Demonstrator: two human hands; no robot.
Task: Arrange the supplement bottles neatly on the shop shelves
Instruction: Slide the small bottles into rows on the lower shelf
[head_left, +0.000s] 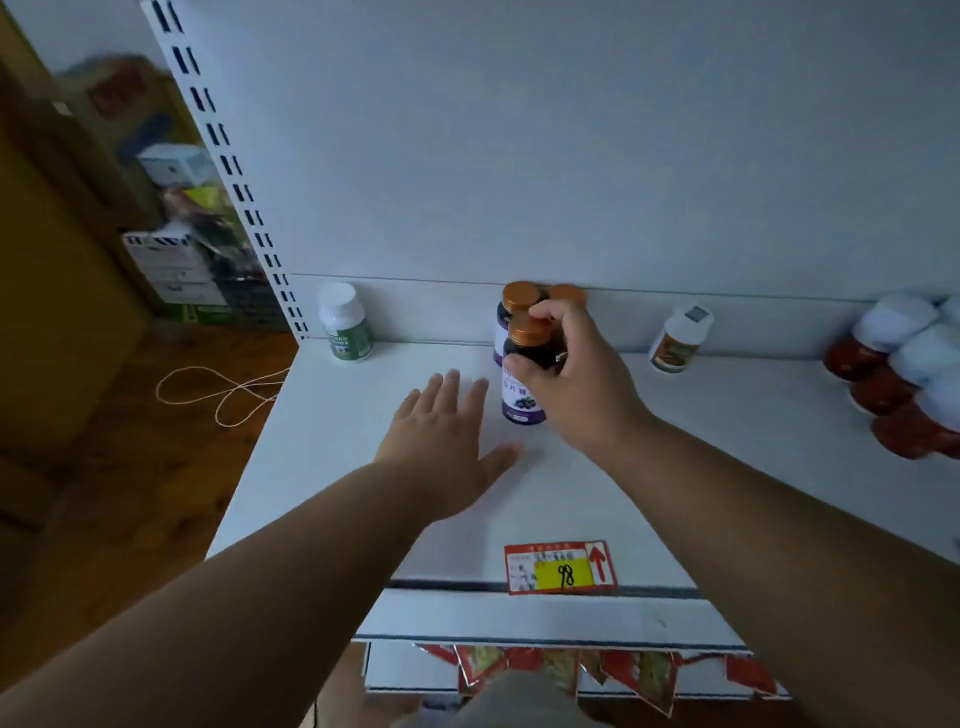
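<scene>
**Clerk:** White metal shelf (649, 467), entry one. Purple-labelled bottle (522, 384) with copper cap, upright, just in front of two more copper-capped bottles (521, 297) standing against the back panel (519, 156). Right hand (571, 374) grasping it: thumb across the dark body, fingers curled over the cap. Whether its base is on the shelf or just lifted, cannot tell.

**Checker:** Left hand?

**Clerk:** Left hand (447, 441) released, fingers straight and spread, palm down just left of the purple-labelled bottle. Touching the shelf or hovering, cannot tell. It holds nothing.

**Checker:** Other stock, relative to that bottle?

**Clerk:** Green-labelled white bottle (345, 325), well to its left, at the back, alone. Orange-labelled white bottle (678, 340), to its right, at the back, alone. Red bottles with white caps (904, 374), far right, bunched close together.

**Checker:** Progress?

**Clerk:** Judged early to midway. A copper-capped group is forming; two singles stand apart; most of the shelf carries nothing.

**Checker:** Hidden or unclear?

**Clerk:** Rear copper-capped bottle mostly behind the right hand. Red group cut off by the frame edge, count unknown. Price tag (561, 569), in front of the purple-labelled bottle, reads 98; small print illegible. Red packets (561, 670) on the level below, only partly shown. Goods beyond the slotted upright (228, 171), blurred.
</scene>
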